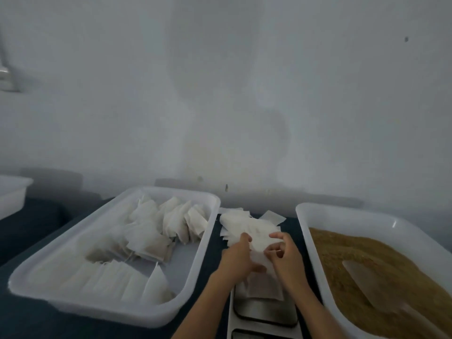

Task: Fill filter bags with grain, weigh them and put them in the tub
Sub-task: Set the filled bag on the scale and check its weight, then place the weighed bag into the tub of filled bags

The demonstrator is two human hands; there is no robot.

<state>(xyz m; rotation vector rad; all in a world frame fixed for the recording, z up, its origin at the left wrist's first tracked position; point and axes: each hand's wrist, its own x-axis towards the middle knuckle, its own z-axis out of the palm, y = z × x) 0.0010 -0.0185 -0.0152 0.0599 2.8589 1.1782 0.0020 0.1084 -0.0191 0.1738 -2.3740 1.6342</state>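
Head view: both your hands work at the pile of empty filter bags [247, 230], which lies beyond the scale [265, 311].
Left hand [238, 256]: fingers curled round the thin bags near the pile's left edge.
Right hand [285, 249]: pinching a bag's edge, fingers bent.
Bag on scale [263, 288]: one bag rests on the pan, partly under your wrists.
Tub of filled bags [198, 272]: left of the scale.
Grain tub [309, 241]: right of the scale, a scoop [367, 280] half buried in the grain.
Risk, double pick: the bags look clingy; you may lift two as one.
Risk, false weight: your wrists hang close above the pan and could press it.
Risk, scatter: a tug may drag loose bags toward the grain.
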